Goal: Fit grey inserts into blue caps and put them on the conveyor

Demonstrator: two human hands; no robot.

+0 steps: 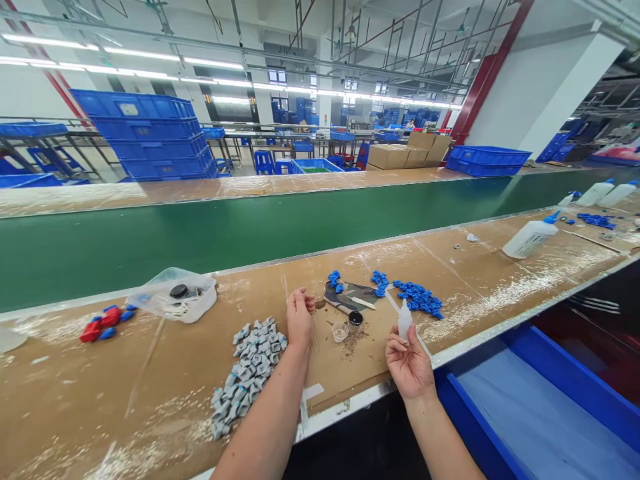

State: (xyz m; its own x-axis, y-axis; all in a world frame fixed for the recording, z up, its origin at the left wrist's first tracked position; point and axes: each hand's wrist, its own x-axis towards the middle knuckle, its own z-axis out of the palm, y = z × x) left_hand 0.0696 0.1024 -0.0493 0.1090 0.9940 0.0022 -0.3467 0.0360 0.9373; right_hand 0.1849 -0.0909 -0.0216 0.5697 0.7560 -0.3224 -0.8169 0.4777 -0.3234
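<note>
Near the surface's front edge (345, 413), lightly steady the bottle (405, 324) your right fingers (394, 348) grip; whether your left fingers (299, 299) hold anything is unclear.

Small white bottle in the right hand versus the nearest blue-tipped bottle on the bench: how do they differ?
The small white bottle is held upright in the right hand; the blue-tipped bottle rests on the bench. The blue-tipped bottle is larger than the small white bottle. The small white bottle's tip is whitish; the blue-tipped bottle's is blue. Both are pale and narrow to a tip.
</note>
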